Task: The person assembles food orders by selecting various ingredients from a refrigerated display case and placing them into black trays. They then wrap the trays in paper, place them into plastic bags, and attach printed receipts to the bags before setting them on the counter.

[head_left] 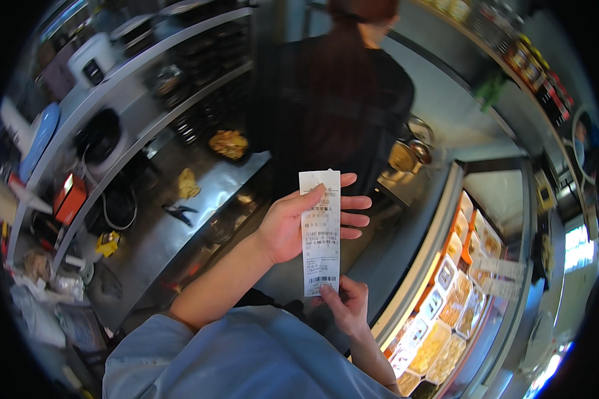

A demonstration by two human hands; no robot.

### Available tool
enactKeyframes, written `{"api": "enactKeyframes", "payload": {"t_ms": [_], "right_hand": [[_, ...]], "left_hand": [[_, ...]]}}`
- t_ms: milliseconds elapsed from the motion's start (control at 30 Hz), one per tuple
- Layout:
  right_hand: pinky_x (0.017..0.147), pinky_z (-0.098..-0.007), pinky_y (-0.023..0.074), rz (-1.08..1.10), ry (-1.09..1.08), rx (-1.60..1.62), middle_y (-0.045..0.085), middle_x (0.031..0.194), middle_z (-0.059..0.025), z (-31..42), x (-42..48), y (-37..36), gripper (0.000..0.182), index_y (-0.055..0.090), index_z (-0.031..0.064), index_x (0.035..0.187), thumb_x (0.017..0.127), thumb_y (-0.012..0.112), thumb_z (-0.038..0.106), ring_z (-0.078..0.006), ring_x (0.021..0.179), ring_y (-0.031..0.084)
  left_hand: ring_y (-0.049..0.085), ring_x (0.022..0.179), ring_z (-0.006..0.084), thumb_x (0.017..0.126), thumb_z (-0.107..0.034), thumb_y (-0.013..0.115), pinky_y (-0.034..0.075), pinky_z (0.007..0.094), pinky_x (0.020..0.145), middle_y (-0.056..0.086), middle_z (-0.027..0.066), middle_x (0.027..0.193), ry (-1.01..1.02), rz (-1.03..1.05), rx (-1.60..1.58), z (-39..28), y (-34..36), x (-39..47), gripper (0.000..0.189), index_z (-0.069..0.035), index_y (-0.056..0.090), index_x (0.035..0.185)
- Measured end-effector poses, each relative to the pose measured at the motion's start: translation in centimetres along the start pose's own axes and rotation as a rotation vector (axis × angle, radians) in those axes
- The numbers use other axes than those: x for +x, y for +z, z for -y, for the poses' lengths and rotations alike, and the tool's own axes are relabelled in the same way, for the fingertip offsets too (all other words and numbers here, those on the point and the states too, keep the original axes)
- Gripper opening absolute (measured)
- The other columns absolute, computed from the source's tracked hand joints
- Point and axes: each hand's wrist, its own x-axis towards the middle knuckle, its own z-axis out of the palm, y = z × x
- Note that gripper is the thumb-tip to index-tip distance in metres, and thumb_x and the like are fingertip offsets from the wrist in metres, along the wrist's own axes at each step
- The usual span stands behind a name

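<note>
A long printed paper receipt (322, 244) is held upright in front of my body, between both hands. My left hand (299, 219) grips its upper part, the thumb on the printed face and the fingers spread out behind it. My right hand (347, 304) pinches the bottom end between thumb and fingers, just below a barcode. The receipt bears printed writing.
A person in black (339, 99) stands close ahead, back turned. To the left, a steel counter (164, 244) holds a black bowl of food (228, 144), a black clip (179, 213) and a yellow cloth-like item (188, 183). At right stands a lit display case (419, 299) with food trays.
</note>
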Motion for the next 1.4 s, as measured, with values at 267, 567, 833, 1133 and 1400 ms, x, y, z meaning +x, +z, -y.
{"api": "enactKeyframes", "payload": {"t_ms": [267,567,833,1133,1400], "right_hand": [[0.066,-0.0262,0.0534,0.400,-0.049,-0.172,0.073,0.076,-0.0098,-0.6,8.2,16.5,0.015,0.069,-0.0026,0.093,0.091,0.067,0.012,-0.0129,0.070,0.070],[0.070,-0.0290,0.0536,0.637,0.148,-0.542,0.071,0.082,-0.0109,-9.6,20.0,31.8,0.027,0.068,-0.0011,0.101,0.092,0.067,0.024,-0.0163,0.074,0.068],[0.077,-0.0430,0.0519,0.484,-0.326,-0.962,0.064,0.105,-0.0217,-25.8,37.8,39.5,0.050,0.056,-0.0004,0.127,0.083,0.073,0.018,-0.0357,0.086,0.063],[0.081,-0.0453,0.0525,0.803,-0.554,-1.394,0.061,0.105,-0.0249,-37.7,50.6,42.9,0.054,0.055,-0.0008,0.123,0.079,0.075,0.023,-0.0384,0.093,0.062],[0.069,-0.0390,0.0567,0.998,-0.565,-0.892,0.066,0.099,-0.0213,-26.3,32.4,51.8,0.038,0.063,-0.0016,0.114,0.081,0.075,0.014,-0.0336,0.085,0.068]], "left_hand": [[0.057,0.119,0.0372,0.103,-0.038,0.039,0.046,0.0496,0.102,0.049,0.0247,0.138,0.264,-0.189,0.063,-13.1,-7.8,-15.3,0.059,-0.007,0.027,0.152],[0.057,0.117,0.0360,0.103,-0.038,0.039,0.047,0.0509,0.101,0.050,0.0247,0.136,0.595,-0.743,0.067,-24.2,-16.9,-34.4,0.057,-0.008,0.028,0.151],[0.058,0.117,0.0377,0.103,-0.039,0.042,0.047,0.0518,0.101,0.050,0.0256,0.135,0.776,-0.926,-0.066,-24.9,-20.1,-40.0,0.059,-0.010,0.027,0.152],[0.061,0.112,0.0350,0.103,-0.039,0.042,0.049,0.0505,0.099,0.058,0.0234,0.125,0.970,-1.018,-0.069,-23.8,-18.4,-44.4,0.055,-0.005,0.036,0.147],[0.068,0.098,0.0264,0.102,-0.029,0.049,0.056,0.0379,0.085,0.067,0.0155,0.106,0.797,-1.469,-0.141,-15.5,-28.8,-58.9,0.039,0.001,0.055,0.126]]}}
